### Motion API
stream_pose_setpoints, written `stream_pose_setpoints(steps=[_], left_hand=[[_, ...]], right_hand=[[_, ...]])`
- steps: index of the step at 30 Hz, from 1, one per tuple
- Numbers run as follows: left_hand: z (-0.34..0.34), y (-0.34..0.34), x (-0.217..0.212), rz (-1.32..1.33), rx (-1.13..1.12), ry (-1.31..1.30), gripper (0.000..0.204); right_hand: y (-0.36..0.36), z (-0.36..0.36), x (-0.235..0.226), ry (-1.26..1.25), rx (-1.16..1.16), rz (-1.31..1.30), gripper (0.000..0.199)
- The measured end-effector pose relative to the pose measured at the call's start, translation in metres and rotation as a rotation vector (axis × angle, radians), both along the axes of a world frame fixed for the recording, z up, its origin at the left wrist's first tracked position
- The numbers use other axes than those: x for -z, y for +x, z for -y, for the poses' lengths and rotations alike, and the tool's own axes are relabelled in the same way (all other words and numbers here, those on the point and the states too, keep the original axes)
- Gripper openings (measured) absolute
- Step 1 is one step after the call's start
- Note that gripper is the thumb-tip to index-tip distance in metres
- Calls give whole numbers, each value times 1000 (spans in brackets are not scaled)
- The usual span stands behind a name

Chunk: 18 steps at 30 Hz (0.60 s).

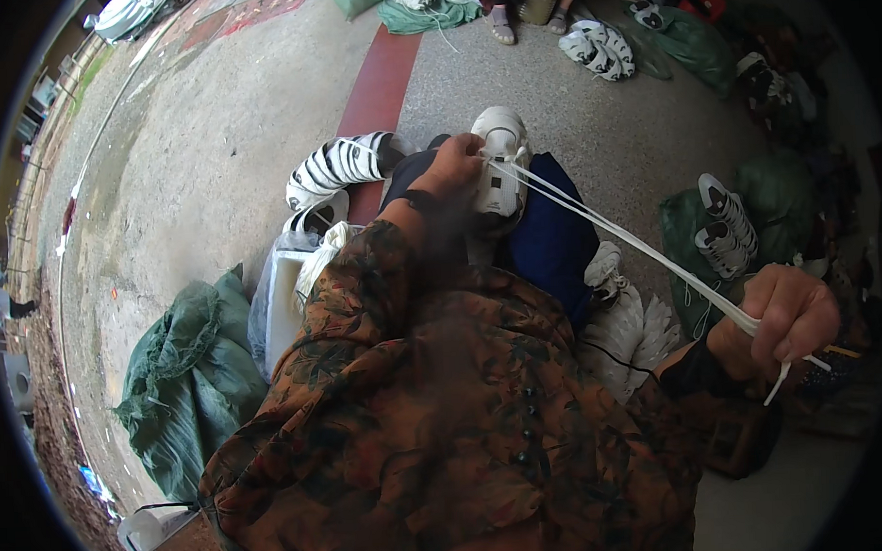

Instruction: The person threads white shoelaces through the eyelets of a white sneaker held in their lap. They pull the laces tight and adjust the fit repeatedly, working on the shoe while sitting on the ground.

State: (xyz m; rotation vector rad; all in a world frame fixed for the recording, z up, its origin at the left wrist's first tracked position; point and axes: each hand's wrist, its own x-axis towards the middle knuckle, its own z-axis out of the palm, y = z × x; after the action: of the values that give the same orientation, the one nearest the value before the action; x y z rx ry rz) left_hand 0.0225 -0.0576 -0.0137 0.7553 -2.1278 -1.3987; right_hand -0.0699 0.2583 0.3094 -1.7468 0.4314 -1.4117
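Observation:
A white sneaker (502, 191) with small dark patches rests on my lap. My left hand (454, 166) is closed at its left side, fingertips pinching near the lace holes; exactly what lies between them is partly hidden. White shoelaces (634, 246) run taut from the sneaker down to the right. My right hand (790, 312) is wrapped round these laces, well away from the shoe, and their loose ends stick out below the fist. Dark blue cloth (553, 228) lies beside the sneaker.
Nested black-and-white shoe pieces (335, 169) lie left of my knees, above a white container (285, 305) with a bundle of white laces (321, 263). A green sack (187, 381) sits at left. More white shoes (726, 227) lie at right; another person's feet (503, 26) show ahead.

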Motion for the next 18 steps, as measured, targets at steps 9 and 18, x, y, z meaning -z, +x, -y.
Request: stream_pose_setpoints(steps=[9, 18], left_hand=[[13, 13, -9, 41, 142, 328, 22], [-19, -9, -3, 177, -274, -295, 14]], right_hand=[[-4, 3, 3, -27, -11, -50, 17], [-3, 3, 5, -73, 62, -72, 17]])
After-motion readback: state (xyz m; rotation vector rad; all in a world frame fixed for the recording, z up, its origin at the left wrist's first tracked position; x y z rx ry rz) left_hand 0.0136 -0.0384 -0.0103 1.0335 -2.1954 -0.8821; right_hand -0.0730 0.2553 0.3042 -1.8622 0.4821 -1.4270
